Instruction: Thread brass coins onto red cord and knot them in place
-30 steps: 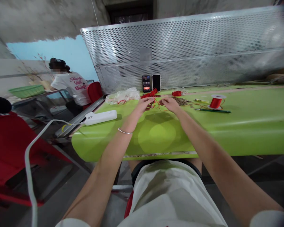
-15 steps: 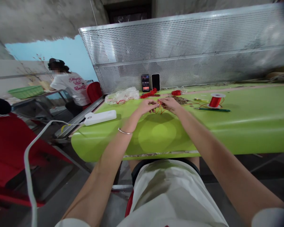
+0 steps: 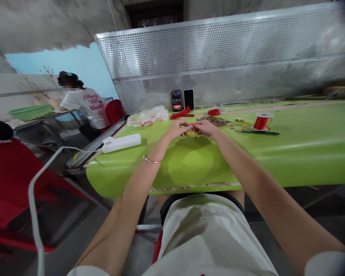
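Note:
Thin red cord (image 3: 193, 130) hangs in small loops between my two hands, just above the green tabletop. My left hand (image 3: 177, 129) pinches it from the left with thumb and forefinger. From the right, my right hand (image 3: 205, 128) grips the same cord, fingertips close to the left ones. The fine detail where the fingers meet is too small to make out. Behind my right hand lies a pile of brown coin-like discs (image 3: 218, 121). A strand runs right toward a spool of red thread (image 3: 261, 122).
Two phones (image 3: 176, 101) lean on a perforated metal panel (image 3: 218, 61). Red cord bundles (image 3: 181, 113) and a clear plastic bag (image 3: 151, 115) lie behind my hands. A green pen (image 3: 258, 132) is at right, a white power bank (image 3: 121, 143) at left. Another person (image 3: 89, 103) sits far left.
My fingers have shifted slightly on the cord, and its hanging loops have changed shape, now smaller and bunched closer to the fingertips. Both arms stay almost in place.

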`<state>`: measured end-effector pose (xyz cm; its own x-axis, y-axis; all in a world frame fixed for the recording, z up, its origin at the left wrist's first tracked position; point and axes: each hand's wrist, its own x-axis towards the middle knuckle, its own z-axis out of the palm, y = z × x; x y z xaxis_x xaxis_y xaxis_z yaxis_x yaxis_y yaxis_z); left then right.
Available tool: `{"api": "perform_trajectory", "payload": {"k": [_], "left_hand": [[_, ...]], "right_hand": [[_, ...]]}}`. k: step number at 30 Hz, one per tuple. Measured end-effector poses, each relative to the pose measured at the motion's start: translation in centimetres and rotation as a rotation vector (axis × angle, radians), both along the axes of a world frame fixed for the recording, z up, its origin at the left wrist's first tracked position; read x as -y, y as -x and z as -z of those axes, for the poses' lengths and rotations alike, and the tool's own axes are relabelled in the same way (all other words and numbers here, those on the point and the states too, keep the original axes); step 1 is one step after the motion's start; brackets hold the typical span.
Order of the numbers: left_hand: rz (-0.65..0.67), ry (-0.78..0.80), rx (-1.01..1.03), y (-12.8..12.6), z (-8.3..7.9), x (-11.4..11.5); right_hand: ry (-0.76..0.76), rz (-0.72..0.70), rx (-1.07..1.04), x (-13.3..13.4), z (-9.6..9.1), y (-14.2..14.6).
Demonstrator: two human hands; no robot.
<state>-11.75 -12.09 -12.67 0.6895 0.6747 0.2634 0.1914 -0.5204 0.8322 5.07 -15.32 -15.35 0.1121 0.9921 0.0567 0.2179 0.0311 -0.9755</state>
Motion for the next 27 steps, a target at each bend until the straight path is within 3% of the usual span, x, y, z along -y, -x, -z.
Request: {"api": "perform_trajectory", "payload": {"k": [9, 15, 27], "left_hand": [[-0.034, -0.131, -0.007, -0.1, 0.5, -0.5], [-0.040, -0.239, -0.049, -0.1, 0.9, -1.0], [-0.010, -0.216, -0.039, -0.3, 0.7, -0.7]], "right_hand": [[0.012, 0.001, 0.012, -0.3, 0.3, -0.3], [0.021, 0.042, -0.118, 0.3, -0.3, 0.0], [0.000, 0.080, -0.117, 0.5, -0.7, 0.3]]}}
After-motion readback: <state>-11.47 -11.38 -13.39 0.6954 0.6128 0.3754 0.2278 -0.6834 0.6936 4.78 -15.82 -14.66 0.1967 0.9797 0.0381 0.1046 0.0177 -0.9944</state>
